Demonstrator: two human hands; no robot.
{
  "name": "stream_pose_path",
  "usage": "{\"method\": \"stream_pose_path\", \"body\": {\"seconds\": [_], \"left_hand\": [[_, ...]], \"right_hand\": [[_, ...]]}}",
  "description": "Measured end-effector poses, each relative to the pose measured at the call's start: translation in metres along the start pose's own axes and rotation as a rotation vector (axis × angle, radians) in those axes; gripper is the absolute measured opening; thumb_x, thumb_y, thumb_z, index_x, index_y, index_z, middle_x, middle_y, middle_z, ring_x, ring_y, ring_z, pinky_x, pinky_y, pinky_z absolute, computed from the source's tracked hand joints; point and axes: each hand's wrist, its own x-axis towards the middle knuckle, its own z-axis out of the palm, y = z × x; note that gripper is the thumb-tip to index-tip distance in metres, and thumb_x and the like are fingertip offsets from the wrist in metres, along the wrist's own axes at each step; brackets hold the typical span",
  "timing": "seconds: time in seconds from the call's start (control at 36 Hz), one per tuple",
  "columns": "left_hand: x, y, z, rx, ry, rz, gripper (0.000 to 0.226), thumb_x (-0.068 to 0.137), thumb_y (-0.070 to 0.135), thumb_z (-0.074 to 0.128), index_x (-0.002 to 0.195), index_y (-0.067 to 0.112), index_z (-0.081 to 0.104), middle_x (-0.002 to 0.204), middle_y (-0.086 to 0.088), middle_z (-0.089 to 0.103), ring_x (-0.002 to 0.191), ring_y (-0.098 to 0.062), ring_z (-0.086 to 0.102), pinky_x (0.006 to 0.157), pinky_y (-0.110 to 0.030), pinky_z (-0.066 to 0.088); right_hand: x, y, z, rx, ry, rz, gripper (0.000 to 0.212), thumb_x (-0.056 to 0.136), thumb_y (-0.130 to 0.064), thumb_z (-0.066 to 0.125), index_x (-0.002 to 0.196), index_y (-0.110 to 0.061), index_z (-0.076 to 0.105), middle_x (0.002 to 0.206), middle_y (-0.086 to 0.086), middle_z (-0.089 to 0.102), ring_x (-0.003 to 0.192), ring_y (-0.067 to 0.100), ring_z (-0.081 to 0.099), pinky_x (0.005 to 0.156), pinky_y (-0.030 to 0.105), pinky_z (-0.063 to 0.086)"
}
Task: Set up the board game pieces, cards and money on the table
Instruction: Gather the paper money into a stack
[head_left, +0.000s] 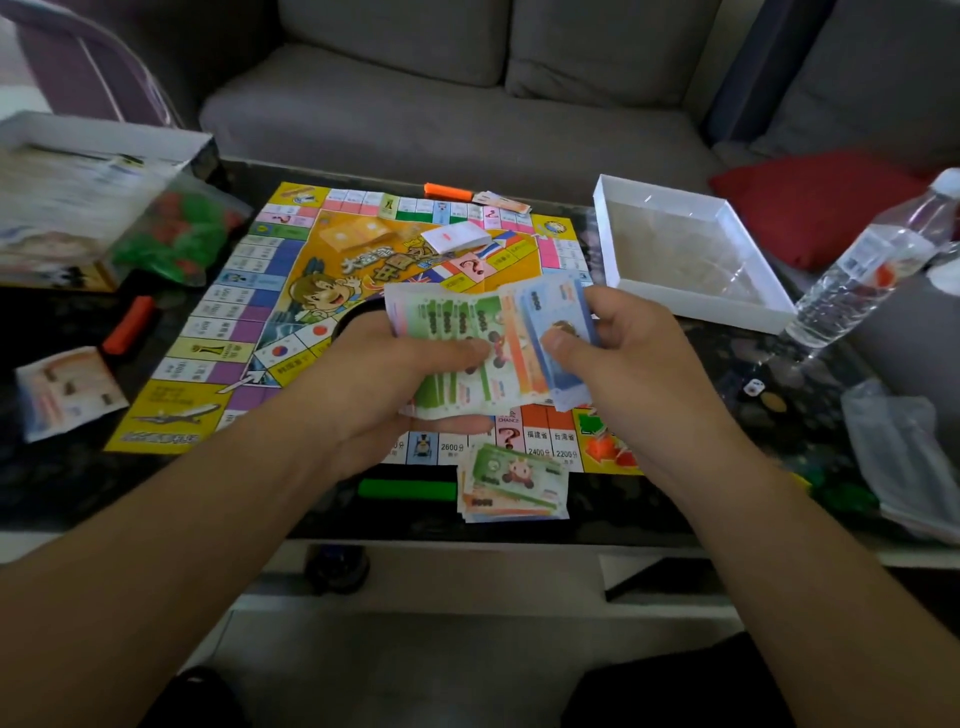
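I see a dark glossy bench (62, 488) before a grey sofa (415, 104), the game board (270, 291) spread across it. My left hand (395, 384) and right hand (628, 364) together grip a fan of play money (467, 332) above the board.

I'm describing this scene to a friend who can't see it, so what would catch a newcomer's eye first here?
First, the two hands, left hand and right hand, holding a fan of play money above the middle of the bright yellow game board. Next, a smaller money pile lies at the board's near edge beside a green bar. At the right sit an open white box tray and a water bottle.
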Motion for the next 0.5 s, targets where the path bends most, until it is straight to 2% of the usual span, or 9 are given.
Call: {"method": "stream_pose_path", "body": {"seconds": [0.17, 0.42, 0.5], "left_hand": [[-0.0006, 0.0003, 0.0012, -0.054, 0.038, 0.024, 0.025, 0.091, 0.004, 0.074, 0.115, 0.011, 0.073, 0.106, -0.008, 0.080, 0.093, -0.028, 0.079, 0.061, -0.039, 0.064], [0.0003, -0.0005, 0.0012, -0.076, 0.082, 0.054, 0.024, 0.090, 0.002, 0.075, 0.114, 0.007, 0.073, 0.105, -0.009, 0.081, 0.091, -0.030, 0.079, 0.062, -0.042, 0.066], [-0.0007, -0.0009, 0.0018, -0.068, 0.059, 0.045, 0.025, 0.090, 0.004, 0.075, 0.114, 0.010, 0.074, 0.105, -0.007, 0.081, 0.092, -0.028, 0.079, 0.062, -0.040, 0.065]], "right_hand": [[-0.0023, -0.0030, 0.0020, 0.018, -0.015, 0.011, 0.020, 0.104, -0.020, 0.065, 0.098, -0.039, 0.071, 0.097, -0.015, 0.079, 0.088, 0.011, 0.078, 0.082, 0.048, 0.065], [-0.0045, -0.0043, 0.0020, 0.036, -0.045, 0.017, 0.021, 0.103, -0.018, 0.066, 0.098, -0.038, 0.072, 0.095, -0.017, 0.080, 0.086, 0.010, 0.079, 0.080, 0.043, 0.066], [-0.0041, -0.0027, 0.0024, 0.016, -0.019, 0.008, 0.025, 0.102, -0.016, 0.068, 0.094, -0.039, 0.073, 0.094, -0.014, 0.080, 0.085, 0.012, 0.079, 0.080, 0.046, 0.066]]}}
